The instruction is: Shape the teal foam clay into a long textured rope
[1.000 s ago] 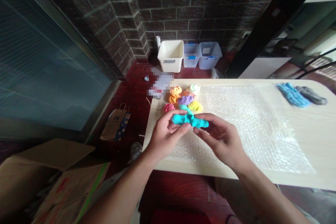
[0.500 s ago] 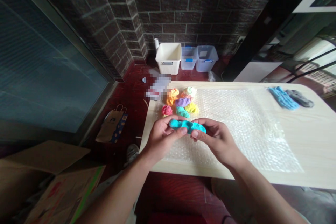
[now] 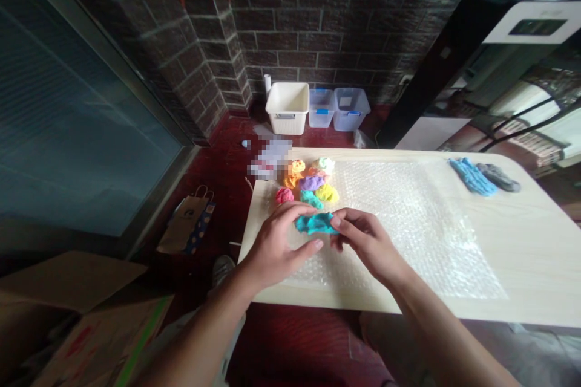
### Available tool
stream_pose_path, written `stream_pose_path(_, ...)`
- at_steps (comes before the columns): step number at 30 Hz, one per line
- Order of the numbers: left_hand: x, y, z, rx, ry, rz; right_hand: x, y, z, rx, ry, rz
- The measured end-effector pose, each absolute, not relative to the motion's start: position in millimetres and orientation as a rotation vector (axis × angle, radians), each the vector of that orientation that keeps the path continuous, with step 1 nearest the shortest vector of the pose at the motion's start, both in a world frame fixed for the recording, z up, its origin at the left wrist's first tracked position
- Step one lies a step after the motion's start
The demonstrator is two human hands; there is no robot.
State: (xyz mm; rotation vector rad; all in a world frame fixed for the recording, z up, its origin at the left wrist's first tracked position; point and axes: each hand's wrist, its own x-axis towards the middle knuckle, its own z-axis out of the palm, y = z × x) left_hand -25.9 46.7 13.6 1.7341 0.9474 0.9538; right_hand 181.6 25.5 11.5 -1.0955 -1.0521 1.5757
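A strip of turquoise modelling clay [image 3: 316, 224] with a dented surface is held above the bubble wrap [image 3: 390, 217]. My right hand [image 3: 365, 239] pinches its right end between thumb and fingers. My left hand [image 3: 276, 245] is around the left end with its thumb spread away below the clay; its fingertips reach behind the upper edge, and whether they touch is hard to see. Just beyond my hands sit soft lumps of clay: teal [image 3: 311, 198], yellow [image 3: 327, 193], purple [image 3: 311, 182], orange [image 3: 293, 179], red [image 3: 284, 195] and pale green-white [image 3: 325, 164].
Blue [image 3: 472, 176] and grey [image 3: 498, 177] bundles lie at the right of the wooden table [image 3: 526, 248]. A white bin [image 3: 287, 121] and two clear tubs [image 3: 351, 112] stand by the brick wall. On the floor to the left are a paper bag [image 3: 184, 224] and an opened cardboard box [image 3: 104, 338].
My left thumb has come off the clay and the left hand has opened. The right hand keeps its pinch, and the clay has turned and looks flatter. The view has shifted slightly.
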Motion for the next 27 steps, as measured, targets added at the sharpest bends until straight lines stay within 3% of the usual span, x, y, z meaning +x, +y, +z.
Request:
stream_pose_path(3, -24.1, 43.6, 7.8, 2.098, 0.992, 0.831, 180.6, 25.2, 10.1, -1.212, -1.149, 1.515)
stream_pose_path(11, -18.2, 42.1, 7.3, 2.142, 0.901, 0.554, 187.5, 25.5, 11.8, -1.092, -1.035, 1.744)
stream_pose_path(27, -33.6, 49.0, 22.9, 1.144, 0.506, 0.407, 193.2, 24.7, 6.9, -0.87, -0.83, 2.002)
